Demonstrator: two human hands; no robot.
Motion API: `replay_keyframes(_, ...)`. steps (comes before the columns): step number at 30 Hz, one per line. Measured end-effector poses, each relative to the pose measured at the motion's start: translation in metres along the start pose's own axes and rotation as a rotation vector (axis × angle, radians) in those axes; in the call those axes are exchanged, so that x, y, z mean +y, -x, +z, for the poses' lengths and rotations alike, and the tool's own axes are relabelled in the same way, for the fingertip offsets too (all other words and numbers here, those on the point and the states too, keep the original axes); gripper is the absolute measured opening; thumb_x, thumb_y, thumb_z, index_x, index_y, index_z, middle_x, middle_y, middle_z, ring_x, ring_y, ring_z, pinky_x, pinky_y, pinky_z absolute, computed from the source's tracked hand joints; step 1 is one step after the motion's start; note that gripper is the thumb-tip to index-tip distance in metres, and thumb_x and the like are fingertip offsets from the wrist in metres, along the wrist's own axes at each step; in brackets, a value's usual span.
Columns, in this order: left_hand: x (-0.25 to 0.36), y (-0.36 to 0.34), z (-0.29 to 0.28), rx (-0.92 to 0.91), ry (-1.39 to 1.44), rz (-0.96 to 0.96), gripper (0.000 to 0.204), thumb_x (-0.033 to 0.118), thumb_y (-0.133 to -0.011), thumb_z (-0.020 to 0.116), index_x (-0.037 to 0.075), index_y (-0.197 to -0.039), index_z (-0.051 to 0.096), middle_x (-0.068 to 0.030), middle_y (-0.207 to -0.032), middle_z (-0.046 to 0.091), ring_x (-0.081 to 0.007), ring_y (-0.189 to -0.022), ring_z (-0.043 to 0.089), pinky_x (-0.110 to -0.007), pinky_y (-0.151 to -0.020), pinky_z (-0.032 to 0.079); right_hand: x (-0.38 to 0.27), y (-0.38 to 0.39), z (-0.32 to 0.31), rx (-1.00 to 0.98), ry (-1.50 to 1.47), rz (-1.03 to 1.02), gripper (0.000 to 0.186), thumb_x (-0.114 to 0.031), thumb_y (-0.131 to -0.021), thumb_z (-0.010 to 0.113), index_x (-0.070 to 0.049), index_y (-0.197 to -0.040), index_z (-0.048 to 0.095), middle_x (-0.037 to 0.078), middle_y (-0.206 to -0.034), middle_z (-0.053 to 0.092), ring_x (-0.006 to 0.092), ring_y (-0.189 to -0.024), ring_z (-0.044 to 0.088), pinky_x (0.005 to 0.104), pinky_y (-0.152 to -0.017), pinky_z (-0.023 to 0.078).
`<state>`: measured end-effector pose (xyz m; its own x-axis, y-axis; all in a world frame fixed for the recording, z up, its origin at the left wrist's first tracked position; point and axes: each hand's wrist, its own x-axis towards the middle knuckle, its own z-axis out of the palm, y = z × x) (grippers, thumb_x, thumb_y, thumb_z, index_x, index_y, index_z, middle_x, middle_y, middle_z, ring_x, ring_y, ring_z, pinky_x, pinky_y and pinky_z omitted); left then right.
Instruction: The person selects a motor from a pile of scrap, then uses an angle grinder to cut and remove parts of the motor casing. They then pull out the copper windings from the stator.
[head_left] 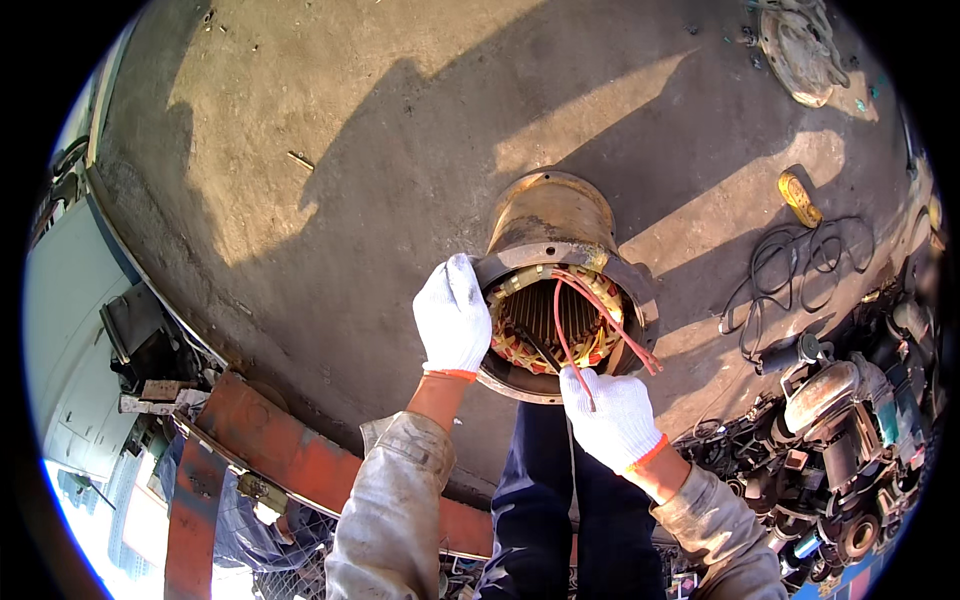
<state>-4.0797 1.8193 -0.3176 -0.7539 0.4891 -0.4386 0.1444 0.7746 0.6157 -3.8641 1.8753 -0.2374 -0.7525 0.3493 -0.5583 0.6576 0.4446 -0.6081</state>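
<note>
A rusty motor stator housing [553,222] lies on the ground before my legs, its flanged open end toward me. Inside the bore sits a ring of copper windings [510,345] wrapped in yellow and red tape. Red lead wires [607,310] come out at the top and hang across the opening. My left hand [452,315], in a white knit glove, is closed over the left side of the flange. My right hand [612,412], gloved alike, is closed at the lower rim on a dark thin rod [541,348] reaching into the bore. One red wire end lies over its fingers.
At the right, a yellow pendant control box [799,198] lies with its black cable [790,270] coiled. A heap of scrap metal parts [850,420] fills the lower right. A round metal cover [800,50] lies far right. Orange steel beams [270,440] stand lower left.
</note>
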Motion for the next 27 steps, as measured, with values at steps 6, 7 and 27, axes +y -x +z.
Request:
replay_keyframes(6, -0.001, -0.005, 0.001, 0.011, -0.022, 0.027, 0.043, 0.028, -0.113, 0.049, -0.005, -0.093, 0.069, -0.0268, -0.078, 0.064, -0.0407, -0.065, 0.056, -0.043, -0.067, 0.050, 0.006, -0.001, -0.002, 0.019, 0.065, -0.078, 0.015, -0.017, -0.102, 0.061, -0.004, -0.101, 0.066, 0.009, -0.069, 0.062, 0.0259, -0.054, 0.068, 0.0382, -0.049, 0.051)
replay_keyframes(7, 0.003, 0.004, 0.001, 0.041, -0.002, 0.065, 0.044, 0.029, -0.113, 0.050, -0.005, -0.092, 0.068, -0.0265, -0.076, 0.062, -0.0389, -0.063, 0.052, -0.042, -0.065, 0.049, 0.002, 0.006, -0.002, -0.008, 0.066, -0.058, 0.014, -0.017, -0.103, 0.060, -0.005, -0.101, 0.066, 0.009, -0.069, 0.062, 0.0259, -0.055, 0.068, 0.0383, -0.049, 0.051)
replay_keyframes(27, 0.007, -0.003, -0.001, -0.022, -0.007, -0.050, 0.045, 0.029, -0.113, 0.048, -0.005, -0.094, 0.069, -0.0255, -0.079, 0.066, -0.0383, -0.067, 0.060, -0.043, -0.069, 0.051, 0.011, 0.000, -0.006, -0.012, 0.019, -0.023, 0.016, -0.020, -0.106, 0.059, -0.006, -0.101, 0.066, 0.009, -0.064, 0.060, 0.0266, -0.054, 0.066, 0.0396, -0.050, 0.052)
